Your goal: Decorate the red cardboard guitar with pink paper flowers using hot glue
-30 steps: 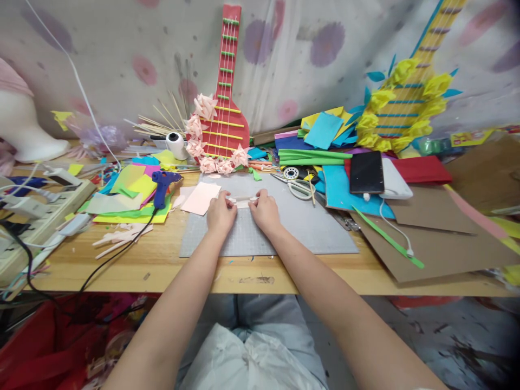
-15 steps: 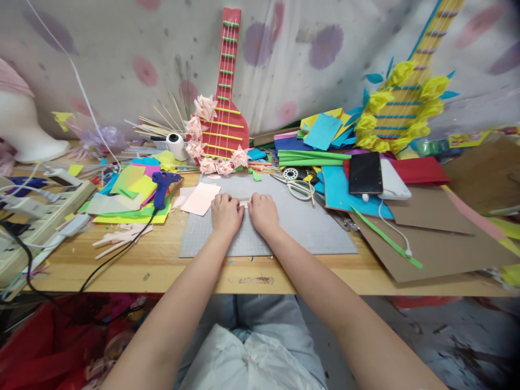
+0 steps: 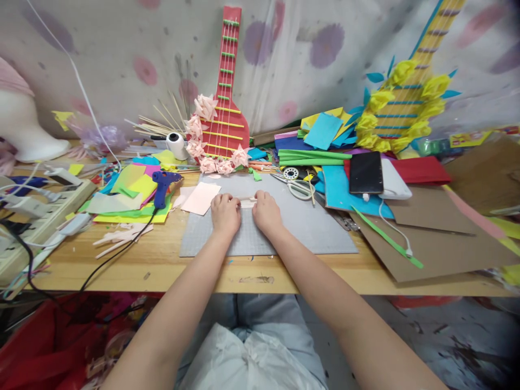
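Note:
Over the grey cutting mat (image 3: 309,233), my left hand (image 3: 226,214) and my right hand (image 3: 267,213) face each other with curled fingers. A pale pink strip of paper (image 3: 247,203) spans the gap between them, its ends under my fingertips. Both hands are closed on it, though the fingers hide part of it. Just left of my left hand lies a flat pale pink sheet (image 3: 201,199). Beyond my right hand rest scissors with whitish handles (image 3: 300,189).
A blue glue gun (image 3: 163,187) stands on coloured paper at left, its cord trailing across the table. Behind the mat leans a red paper lute (image 3: 227,130) with pink flowers. At right are a black phone (image 3: 366,172) and brown cardboard (image 3: 430,249).
My right hand has shifted slightly to the right, away from my left hand. More of the pale pink strip shows between them.

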`<state>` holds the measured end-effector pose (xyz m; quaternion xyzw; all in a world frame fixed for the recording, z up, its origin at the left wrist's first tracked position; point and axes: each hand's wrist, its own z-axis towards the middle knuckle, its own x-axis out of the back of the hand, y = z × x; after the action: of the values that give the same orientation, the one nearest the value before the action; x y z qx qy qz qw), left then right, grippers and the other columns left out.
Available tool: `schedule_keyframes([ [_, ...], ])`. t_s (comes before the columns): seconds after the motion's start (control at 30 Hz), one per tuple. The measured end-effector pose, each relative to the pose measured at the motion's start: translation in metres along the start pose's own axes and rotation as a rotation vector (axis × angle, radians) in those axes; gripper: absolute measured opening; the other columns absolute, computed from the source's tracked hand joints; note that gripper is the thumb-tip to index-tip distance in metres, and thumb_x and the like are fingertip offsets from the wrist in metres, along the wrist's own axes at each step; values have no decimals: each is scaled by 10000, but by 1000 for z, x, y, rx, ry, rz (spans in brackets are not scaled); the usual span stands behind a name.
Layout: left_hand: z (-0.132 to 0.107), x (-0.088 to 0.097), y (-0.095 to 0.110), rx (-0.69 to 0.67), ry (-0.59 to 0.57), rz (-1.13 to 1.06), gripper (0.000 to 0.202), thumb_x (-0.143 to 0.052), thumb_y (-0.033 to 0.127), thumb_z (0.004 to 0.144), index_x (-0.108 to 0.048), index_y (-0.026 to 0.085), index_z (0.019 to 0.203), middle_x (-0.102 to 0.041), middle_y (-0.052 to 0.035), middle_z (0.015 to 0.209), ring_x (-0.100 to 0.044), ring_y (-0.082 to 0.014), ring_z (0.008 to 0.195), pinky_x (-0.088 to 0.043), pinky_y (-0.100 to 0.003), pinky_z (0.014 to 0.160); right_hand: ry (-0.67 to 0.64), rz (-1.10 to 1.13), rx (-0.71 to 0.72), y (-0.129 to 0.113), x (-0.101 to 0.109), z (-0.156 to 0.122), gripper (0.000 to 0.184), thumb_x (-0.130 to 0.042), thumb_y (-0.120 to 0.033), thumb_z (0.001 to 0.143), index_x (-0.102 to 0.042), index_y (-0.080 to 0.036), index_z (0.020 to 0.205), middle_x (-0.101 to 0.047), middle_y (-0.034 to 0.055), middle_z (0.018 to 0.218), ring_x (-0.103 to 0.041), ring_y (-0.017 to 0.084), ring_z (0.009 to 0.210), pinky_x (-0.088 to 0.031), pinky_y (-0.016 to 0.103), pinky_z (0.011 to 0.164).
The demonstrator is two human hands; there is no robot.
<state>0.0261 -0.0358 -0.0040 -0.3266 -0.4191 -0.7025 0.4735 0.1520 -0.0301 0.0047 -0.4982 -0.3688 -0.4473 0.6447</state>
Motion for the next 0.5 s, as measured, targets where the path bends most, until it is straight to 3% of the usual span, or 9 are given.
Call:
schedule_keyframes([
  [0.27, 0, 3, -5, -48, -49, -28, 262, -474, 76, 743, -681, 214, 827, -601, -84, 940, -454, -265, 959, -378, -411, 853, -22, 75, 1, 8, -1, 2, 272, -357, -93, 832, -514, -149, 1047, -549, 133, 1011, -526, 222, 851, -393, 326, 712],
  [0.5, 14, 13, -7, -107, -26, -134, 316, -444, 46, 730, -638, 173, 943, -585, -92, 983, -485, -229, 989, -408, -350, 884, 73, 378, -13, 21, -6, 8, 212, -429, -118, 775, -581, -173, 912, -551, 71, 942, -526, 170, 827, -413, 291, 770],
])
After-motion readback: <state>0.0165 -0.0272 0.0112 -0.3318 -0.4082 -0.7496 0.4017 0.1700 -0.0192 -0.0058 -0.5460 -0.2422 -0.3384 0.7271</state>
